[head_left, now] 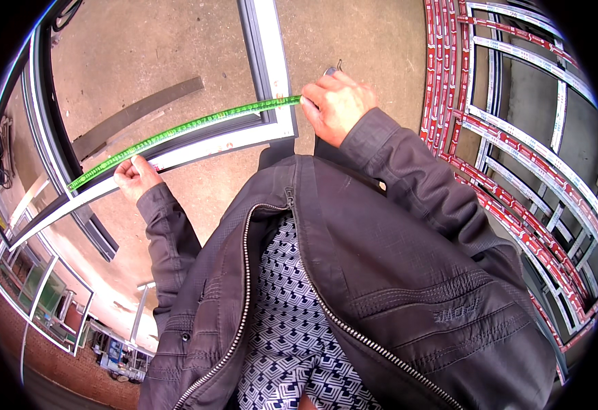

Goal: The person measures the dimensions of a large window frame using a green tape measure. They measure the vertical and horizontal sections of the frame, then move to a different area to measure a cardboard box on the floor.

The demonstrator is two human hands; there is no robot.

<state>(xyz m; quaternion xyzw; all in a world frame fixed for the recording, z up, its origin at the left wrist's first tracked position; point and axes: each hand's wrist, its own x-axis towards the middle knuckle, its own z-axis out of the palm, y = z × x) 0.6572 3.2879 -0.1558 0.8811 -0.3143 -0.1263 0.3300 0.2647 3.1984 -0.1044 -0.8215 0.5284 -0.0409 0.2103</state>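
Note:
A green tape measure [196,125] is stretched across the near end of a white and dark window frame [227,141]. Its blade runs from the frame's left bar to my right hand [340,106], just past the right bar. My right fingers are closed around that end; a small grey and dark piece sticks out beyond them, and the rest of what is in the palm is hidden. Partway along the blade, near its left end, my left hand [137,179] pinches the lower edge of the tape between thumb and fingers, close above the frame's near bar.
Long red-and-white wrapped profiles [442,68] and assembled frames [517,130] stand on the right. A flat dark strip [138,113] lies on the concrete floor [360,34] inside the frame. More frames [42,294] and a cluttered rack [121,359] are at lower left.

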